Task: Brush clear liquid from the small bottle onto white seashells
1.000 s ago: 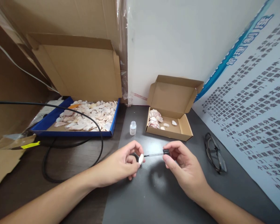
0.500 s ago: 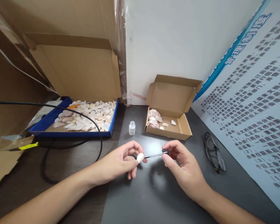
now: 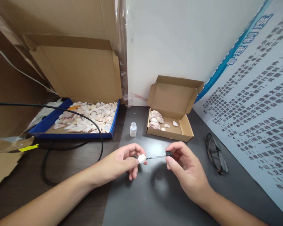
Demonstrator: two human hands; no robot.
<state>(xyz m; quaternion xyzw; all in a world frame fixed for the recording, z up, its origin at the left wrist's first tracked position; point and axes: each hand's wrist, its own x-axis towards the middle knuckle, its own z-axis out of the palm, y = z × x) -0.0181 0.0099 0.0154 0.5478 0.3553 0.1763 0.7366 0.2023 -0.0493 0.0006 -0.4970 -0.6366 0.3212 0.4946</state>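
My left hand pinches a small white shell between thumb and fingers, just above the dark table. My right hand holds a thin brush by its black cap, and the brush tip touches the shell. A small open glass bottle stands on the table behind the hands. To its right lies a small open cardboard box with a few shells inside. A blue tray full of several pale shells sits at the back left.
A black cable loops over the table at the left. Folded glasses lie at the right, beside a leaning printed poster. Large cardboard sheets stand behind the blue tray. A white wall closes the back.
The shell has turned a little in my left fingers and the brush has shifted slightly along it. Both hands stay in nearly the same place.
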